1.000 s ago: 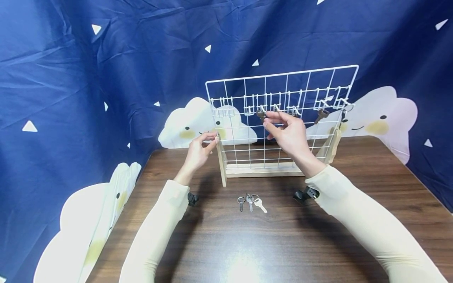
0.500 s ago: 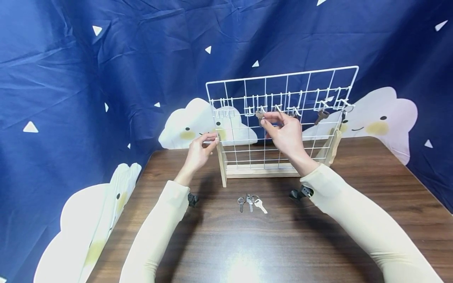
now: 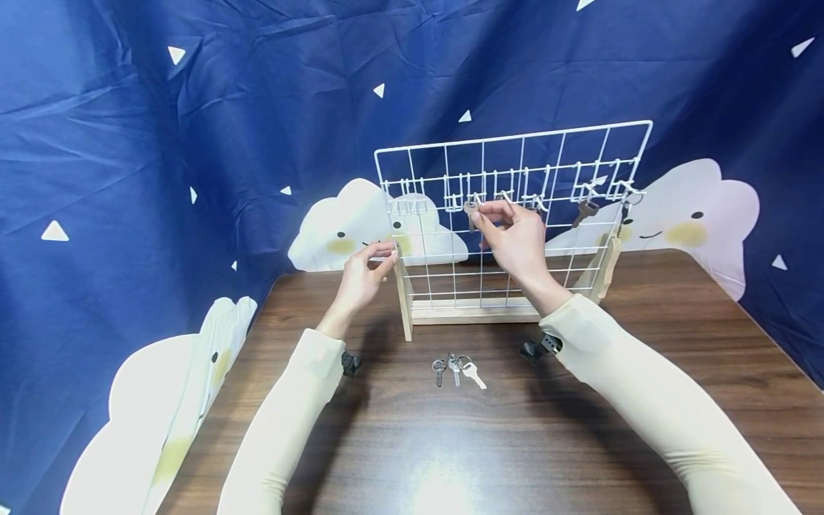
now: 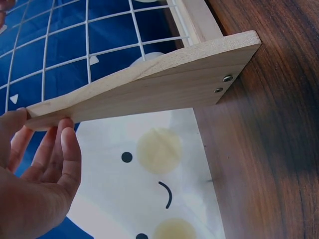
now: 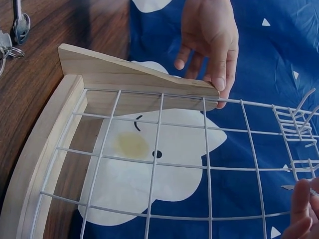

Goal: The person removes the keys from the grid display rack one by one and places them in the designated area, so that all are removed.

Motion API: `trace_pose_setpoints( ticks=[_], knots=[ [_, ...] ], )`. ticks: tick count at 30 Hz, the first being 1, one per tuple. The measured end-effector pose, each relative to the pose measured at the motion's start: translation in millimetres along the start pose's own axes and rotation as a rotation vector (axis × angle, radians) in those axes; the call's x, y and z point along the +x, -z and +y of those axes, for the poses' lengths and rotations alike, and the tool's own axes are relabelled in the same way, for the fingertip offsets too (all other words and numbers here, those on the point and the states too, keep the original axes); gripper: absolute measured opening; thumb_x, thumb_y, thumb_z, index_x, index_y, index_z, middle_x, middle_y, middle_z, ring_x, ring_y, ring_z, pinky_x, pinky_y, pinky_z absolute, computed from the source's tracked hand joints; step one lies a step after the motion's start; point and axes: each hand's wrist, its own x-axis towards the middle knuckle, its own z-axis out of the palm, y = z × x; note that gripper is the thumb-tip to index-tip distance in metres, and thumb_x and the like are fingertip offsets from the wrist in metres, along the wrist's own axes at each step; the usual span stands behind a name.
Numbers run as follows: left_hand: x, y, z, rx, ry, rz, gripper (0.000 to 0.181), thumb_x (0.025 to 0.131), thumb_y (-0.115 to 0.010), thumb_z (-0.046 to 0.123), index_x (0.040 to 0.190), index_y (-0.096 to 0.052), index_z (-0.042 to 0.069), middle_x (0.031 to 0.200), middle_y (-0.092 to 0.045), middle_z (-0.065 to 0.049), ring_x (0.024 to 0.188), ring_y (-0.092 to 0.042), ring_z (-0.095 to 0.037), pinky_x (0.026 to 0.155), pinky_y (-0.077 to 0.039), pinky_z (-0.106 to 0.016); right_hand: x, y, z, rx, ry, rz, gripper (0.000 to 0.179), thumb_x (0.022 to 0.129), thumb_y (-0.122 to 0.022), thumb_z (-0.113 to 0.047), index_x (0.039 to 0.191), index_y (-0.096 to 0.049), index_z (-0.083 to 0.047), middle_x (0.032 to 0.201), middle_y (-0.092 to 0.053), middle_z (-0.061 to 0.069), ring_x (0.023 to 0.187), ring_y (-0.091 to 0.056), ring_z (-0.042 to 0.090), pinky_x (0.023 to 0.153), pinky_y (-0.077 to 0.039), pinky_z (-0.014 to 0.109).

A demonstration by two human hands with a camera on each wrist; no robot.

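Observation:
My left hand (image 3: 363, 275) pinches the upper end of the rack's left wooden side panel (image 4: 144, 82), thumb on one face and fingertips on the other. In the head view, my right hand (image 3: 518, 239) is raised in front of the white wire grid (image 3: 466, 268) and pinches a key (image 3: 471, 209) just below one of the white hooks (image 3: 453, 202). The fingers hide part of that key, and whether its ring sits on the hook cannot be made out. In the right wrist view, only fingertips (image 5: 300, 204) and a sliver of the key (image 5: 287, 187) show.
Several loose keys with rings (image 3: 454, 369) lie on the brown wooden table (image 3: 399, 429) before the rack. Another key (image 3: 585, 209) hangs from a hook on the right, with a further keyring (image 3: 634, 196) at the far right hook. A blue curtain (image 3: 257, 107) stands behind.
My right hand has shifted slightly left along the hooks, and the key at its fingertips has turned and looks lighter. My left hand has stayed on the side panel.

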Motion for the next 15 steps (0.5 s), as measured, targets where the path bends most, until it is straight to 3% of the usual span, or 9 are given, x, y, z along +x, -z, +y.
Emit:
trace_pose_setpoints(
  ticks=[6,10,15],
  knots=[
    [0.0,-0.2,-0.2,-0.008,0.001,-0.002,0.029,0.097,-0.067,0.026,0.123,-0.068,0.013,0.121,-0.069,-0.015,0.098,-0.073,-0.035,0.078,-0.062,-0.049,1.3,-1.8,0.4,-0.005,0.015,0.022,0.023,0.088,-0.077,-0.029,0.100,-0.076,-0.009,0.086,-0.078,0.005,0.048,-0.064,0.006,0.040,-0.043,0.019],
    [0.3,-0.5,-0.5,-0.014,0.003,0.000,0.028,0.097,-0.067,0.025,0.123,-0.068,0.013,0.121,-0.069,-0.016,0.098,-0.073,-0.035,0.079,-0.061,-0.053,2.0,-1.9,0.8,0.020,0.002,0.018,0.021,0.088,-0.077,-0.025,0.099,-0.075,-0.008,0.080,-0.076,-0.002,0.049,-0.065,0.010,0.040,-0.044,0.019],
    [1.0,-0.5,0.0,-0.011,0.007,0.003,0.029,0.097,-0.067,0.025,0.123,-0.068,0.013,0.121,-0.070,-0.015,0.097,-0.074,-0.034,0.078,-0.062,-0.051,2.2,-1.2,1.0,0.042,-0.005,0.008,0.019,0.088,-0.077,-0.023,0.099,-0.074,-0.007,0.073,-0.071,-0.014,0.047,-0.061,0.001,0.040,-0.043,0.019]
  ],
)
